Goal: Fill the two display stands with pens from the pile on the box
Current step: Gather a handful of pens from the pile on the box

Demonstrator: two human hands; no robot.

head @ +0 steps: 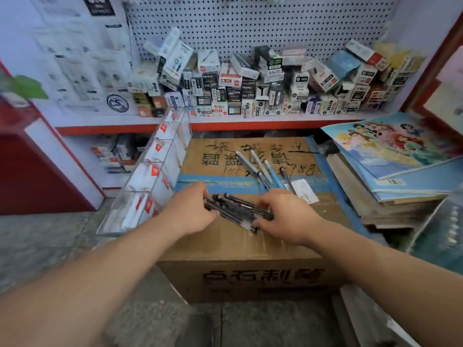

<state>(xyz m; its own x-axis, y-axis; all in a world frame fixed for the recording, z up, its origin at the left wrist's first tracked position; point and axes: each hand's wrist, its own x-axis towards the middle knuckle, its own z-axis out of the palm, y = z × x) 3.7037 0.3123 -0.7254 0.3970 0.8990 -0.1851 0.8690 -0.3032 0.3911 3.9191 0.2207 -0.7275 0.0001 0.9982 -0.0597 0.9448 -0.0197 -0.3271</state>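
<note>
We judge the job barely begun: our left hand [190, 211] and right hand [283, 216] each curl round the dark pens [238, 209] mid-top of the box [250, 251]. Pale pens [260, 166] lie toward its far edge, and the display stand [152, 176] at its left edge shows none.

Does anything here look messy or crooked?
Yes. The small boxes on the shelf are heaped, many tipped. On the cardboard box, a few pale pens lie loose, apart from the dark pens held by the left hand and right hand.
</note>
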